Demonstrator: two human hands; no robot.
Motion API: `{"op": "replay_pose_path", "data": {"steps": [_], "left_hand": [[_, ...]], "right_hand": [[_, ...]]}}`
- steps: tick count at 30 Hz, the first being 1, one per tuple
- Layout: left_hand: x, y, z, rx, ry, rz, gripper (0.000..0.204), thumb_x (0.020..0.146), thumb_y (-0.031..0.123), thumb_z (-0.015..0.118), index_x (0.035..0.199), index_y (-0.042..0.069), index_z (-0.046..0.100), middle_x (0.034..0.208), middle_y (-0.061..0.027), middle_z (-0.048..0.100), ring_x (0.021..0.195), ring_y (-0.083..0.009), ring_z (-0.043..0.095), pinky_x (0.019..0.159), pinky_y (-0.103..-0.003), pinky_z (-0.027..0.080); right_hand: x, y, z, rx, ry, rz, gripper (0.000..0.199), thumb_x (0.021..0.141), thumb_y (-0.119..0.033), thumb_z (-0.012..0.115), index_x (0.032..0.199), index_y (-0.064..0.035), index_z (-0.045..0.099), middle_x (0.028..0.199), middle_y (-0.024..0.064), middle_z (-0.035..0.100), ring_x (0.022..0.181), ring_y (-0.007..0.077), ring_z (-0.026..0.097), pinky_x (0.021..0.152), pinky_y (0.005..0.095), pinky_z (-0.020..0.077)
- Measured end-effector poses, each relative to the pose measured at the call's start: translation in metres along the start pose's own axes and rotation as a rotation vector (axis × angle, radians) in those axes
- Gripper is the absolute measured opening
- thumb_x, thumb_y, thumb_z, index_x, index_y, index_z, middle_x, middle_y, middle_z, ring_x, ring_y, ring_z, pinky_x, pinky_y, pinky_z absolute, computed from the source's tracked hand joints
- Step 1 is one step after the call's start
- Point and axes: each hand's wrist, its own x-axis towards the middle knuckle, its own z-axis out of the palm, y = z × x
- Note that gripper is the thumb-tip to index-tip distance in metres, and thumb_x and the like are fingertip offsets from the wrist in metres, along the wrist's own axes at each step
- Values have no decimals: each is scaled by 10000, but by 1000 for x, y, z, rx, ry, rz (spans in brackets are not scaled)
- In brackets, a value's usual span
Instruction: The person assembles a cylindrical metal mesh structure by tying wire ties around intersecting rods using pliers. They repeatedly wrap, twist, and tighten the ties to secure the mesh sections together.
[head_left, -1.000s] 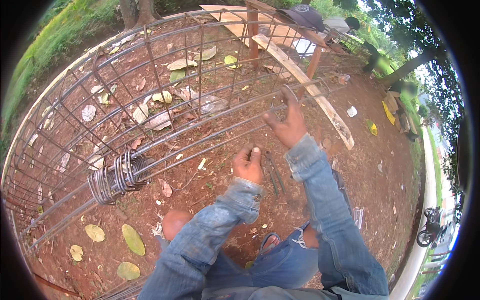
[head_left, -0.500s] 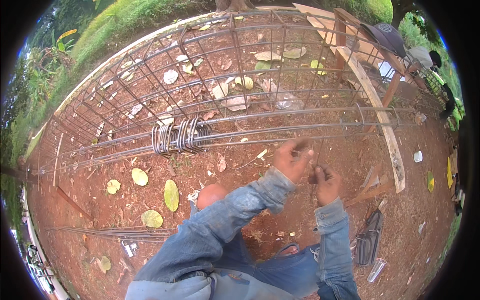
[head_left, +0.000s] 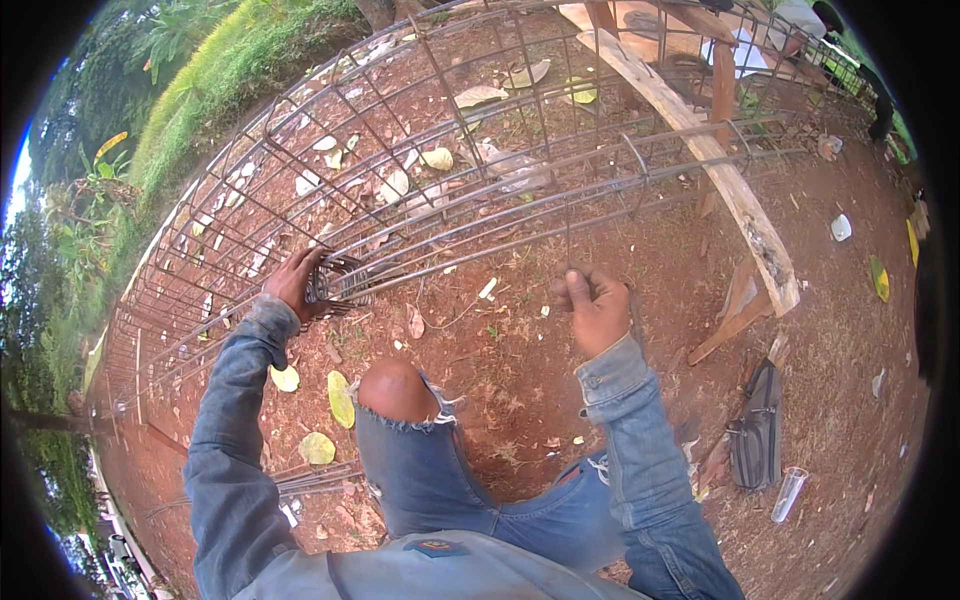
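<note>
One long wooden board (head_left: 740,210) leans on the right side. Everything else can be found from it.

Well to the left of the board, the left hand (head_left: 290,282) has its thumb and fingers wrapped round one end of a bunch of metal rings (head_left: 345,284). The rings sit packed tight, too close to count. Long metal bars (head_left: 520,212) run from there toward the board and past it. Two more rings sit alone on the bars, one ring (head_left: 635,155) just left of the board and one ring (head_left: 740,140) just right of it.

The right hand (head_left: 596,302) is nearer, a bit left of the board's low end. Its fingers are curled in, and the thumb pinches what looks like one thin dark wire (head_left: 568,235) going up toward the bars. The wire is blurry.

One big metal cage (head_left: 437,75) spreads out left of the board, behind the bars. One bare knee (head_left: 393,388) pokes out of ripped jeans, left of the board and nearer.

On the near side of the board lie one gray bag (head_left: 755,430) and one clear cup (head_left: 790,495). Right of it are one white scrap (head_left: 841,228) and one yellow-green leaf (head_left: 879,278). Far left of it, three yellowish leaves (head_left: 317,448) lie near the knee.
</note>
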Motion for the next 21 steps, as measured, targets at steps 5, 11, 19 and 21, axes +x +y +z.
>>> {"op": "replay_pose_path", "data": {"steps": [5,11,19,21], "left_hand": [[9,-4,-2,20,-34,42,926,543,274,793,1319,64,335,1264,-179,445,1161,-352,444,982,-397,376],[16,-8,-6,29,-107,11,919,494,249,793,1284,40,373,1164,-173,498,1087,-341,489,945,-390,393],[28,-7,4,-97,-4,57,844,455,339,788,1170,28,463,1048,-163,532,999,-337,520,888,-392,412],[37,16,2,-36,38,63,823,462,334,782,1168,54,464,1060,-169,534,1009,-343,518,888,-397,411]], "right_hand": [[-1,-7,-14,-75,41,-16,204,906,-162,538,955,24,605,717,51,616,624,98,583,582,235,499],[3,-6,-13,-104,43,-46,215,906,-164,540,962,35,598,713,51,610,609,104,582,568,238,499],[6,-9,-13,-70,35,-46,225,902,-194,551,935,23,602,731,52,620,624,105,583,580,236,487],[6,-10,-15,-84,55,-47,216,901,-181,550,943,23,607,718,47,615,618,99,578,573,232,483]]}}
